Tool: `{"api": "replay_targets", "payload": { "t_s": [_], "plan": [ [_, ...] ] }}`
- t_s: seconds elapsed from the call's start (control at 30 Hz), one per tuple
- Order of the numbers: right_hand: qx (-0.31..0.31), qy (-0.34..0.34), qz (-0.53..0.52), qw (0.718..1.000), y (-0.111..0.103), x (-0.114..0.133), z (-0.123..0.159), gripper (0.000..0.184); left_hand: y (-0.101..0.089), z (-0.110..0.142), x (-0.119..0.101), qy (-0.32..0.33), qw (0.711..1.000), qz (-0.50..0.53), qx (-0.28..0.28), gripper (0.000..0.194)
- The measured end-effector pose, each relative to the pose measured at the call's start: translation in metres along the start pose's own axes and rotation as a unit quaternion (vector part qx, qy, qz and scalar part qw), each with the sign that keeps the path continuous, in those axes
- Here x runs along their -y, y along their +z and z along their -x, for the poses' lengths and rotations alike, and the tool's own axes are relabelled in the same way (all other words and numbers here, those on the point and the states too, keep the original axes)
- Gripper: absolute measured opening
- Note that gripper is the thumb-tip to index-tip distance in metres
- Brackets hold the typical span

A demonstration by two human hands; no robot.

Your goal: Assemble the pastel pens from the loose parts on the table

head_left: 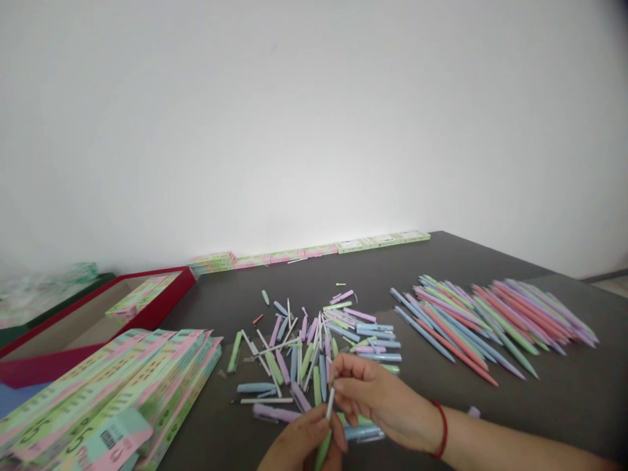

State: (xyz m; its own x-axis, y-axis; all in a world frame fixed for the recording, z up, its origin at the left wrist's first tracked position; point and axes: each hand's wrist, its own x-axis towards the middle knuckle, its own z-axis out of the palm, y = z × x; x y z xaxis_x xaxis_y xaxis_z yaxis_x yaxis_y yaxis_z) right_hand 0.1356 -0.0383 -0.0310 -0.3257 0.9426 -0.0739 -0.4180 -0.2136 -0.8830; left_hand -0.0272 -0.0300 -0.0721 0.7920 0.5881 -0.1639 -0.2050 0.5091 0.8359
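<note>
My left hand (pixel 298 442), at the bottom middle, grips a green pen barrel (pixel 322 453). A white pen refill (pixel 330 402) sticks up out of that barrel. The thumb and fingertips of my right hand (pixel 369 395) close on the refill's upper end; the very tip is too small to make out. Just beyond both hands lies a loose heap of pen parts: white refills (pixel 271 348), purple barrels (pixel 282 366), green barrels (pixel 235 351) and blue barrels (pixel 255 388). Clipped blue barrel pieces (pixel 385 358) lie at the heap's right side.
Assembled pastel pens (pixel 449 327) form piles on the right. Printed pen boxes (pixel 105 392) are stacked at the front left, beside a red box (pixel 169 297). More boxes (pixel 318 250) line the wall along the dark table's (pixel 490 261) back edge.
</note>
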Motion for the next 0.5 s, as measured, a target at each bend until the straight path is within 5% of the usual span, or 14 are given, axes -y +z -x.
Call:
{"api": "replay_targets", "payload": {
  "t_s": [0.2, 0.33, 0.4, 0.5],
  "plan": [
    [0.012, 0.042, -0.035, 0.998, -0.001, 0.003, 0.001, 0.024, 0.019, 0.011, -0.013, -0.03, 0.996, 0.08, -0.003, 0.021],
    [0.08, 0.071, 0.113, 0.988, -0.015, 0.017, 0.0, 0.026, 0.017, 0.014, -0.018, -0.027, 0.995, 0.096, 0.02, 0.02],
    [0.096, 0.061, 0.281, 0.953, -0.026, 0.029, 0.003, 0.023, 0.012, 0.013, -0.019, -0.02, 0.994, 0.104, 0.024, 0.021],
    [0.071, -0.018, 0.555, 0.828, -0.038, 0.042, 0.013, 0.013, 0.009, 0.013, -0.019, -0.011, 0.994, 0.108, -0.007, 0.024]
  ]
}}
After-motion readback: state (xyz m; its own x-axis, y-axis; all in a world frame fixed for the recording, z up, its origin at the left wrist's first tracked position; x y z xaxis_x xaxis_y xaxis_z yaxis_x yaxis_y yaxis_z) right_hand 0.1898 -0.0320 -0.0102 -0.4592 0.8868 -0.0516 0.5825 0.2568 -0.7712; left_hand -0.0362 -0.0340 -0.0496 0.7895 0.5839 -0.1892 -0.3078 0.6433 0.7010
